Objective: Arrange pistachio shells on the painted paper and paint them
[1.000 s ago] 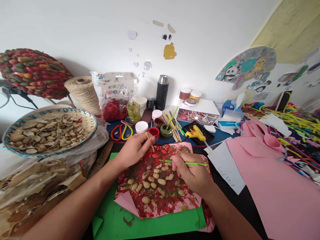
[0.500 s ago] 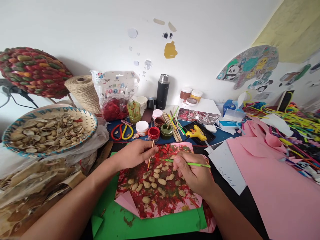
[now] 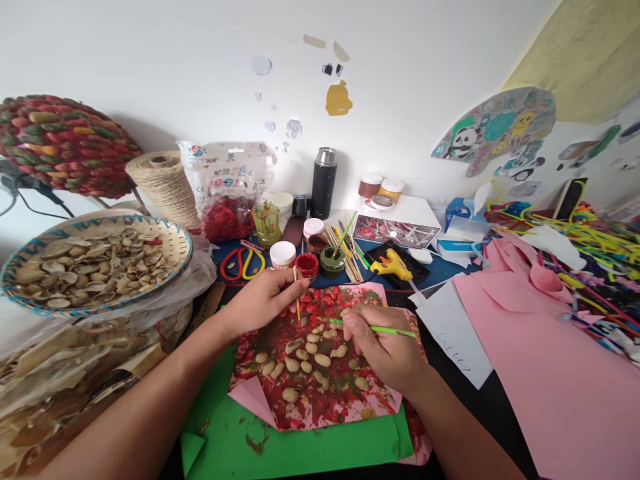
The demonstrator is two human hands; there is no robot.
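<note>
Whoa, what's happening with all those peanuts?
A person is working at a messy table. Their left hand holds a thin wooden stick with a red tip, and their right hand holds a green brush. Some red-coated peanuts lie at the far side of a paint-smeared pink sheet. Nearer, many plain peanuts are spread out. An open red paint jar stands just beyond the sheet.

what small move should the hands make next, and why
Probably bring the green brush in the right hand onto the peanut beside the stick in the left hand: that peanut looks unpainted, the brush's tip is close by, and red peanuts lie just beyond.
</note>
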